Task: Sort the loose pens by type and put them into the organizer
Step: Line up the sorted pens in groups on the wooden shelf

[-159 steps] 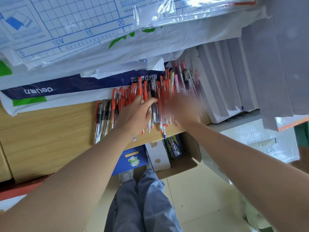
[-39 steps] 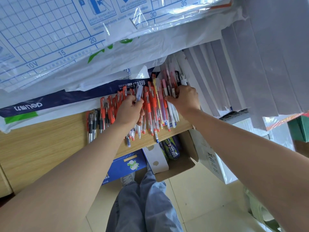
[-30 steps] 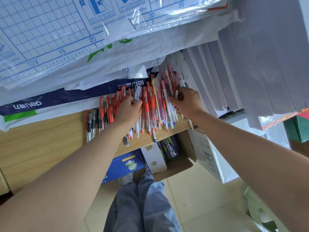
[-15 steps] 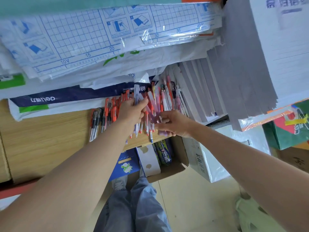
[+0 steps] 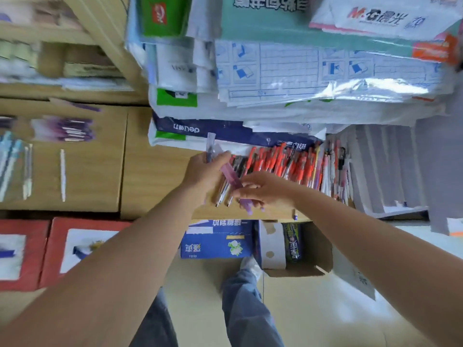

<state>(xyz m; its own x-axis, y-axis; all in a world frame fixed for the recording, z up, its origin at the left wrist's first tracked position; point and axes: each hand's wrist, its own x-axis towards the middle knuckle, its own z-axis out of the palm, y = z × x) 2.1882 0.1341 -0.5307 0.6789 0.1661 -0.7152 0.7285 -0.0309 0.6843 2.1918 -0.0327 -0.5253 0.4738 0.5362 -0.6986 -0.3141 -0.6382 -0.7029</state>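
Over the left end of the red pens [image 5: 288, 164], your right hand [image 5: 268, 191] has pulled a purple pen [image 5: 230, 177] clear of the row, fingers pinched round its lower end. Your left hand [image 5: 200, 174] grips a clear pen [image 5: 210, 146] upright. Your view has swung left to the purple group [image 5: 67, 130] on the tabletop [image 5: 150, 181], probably where that pen belongs.
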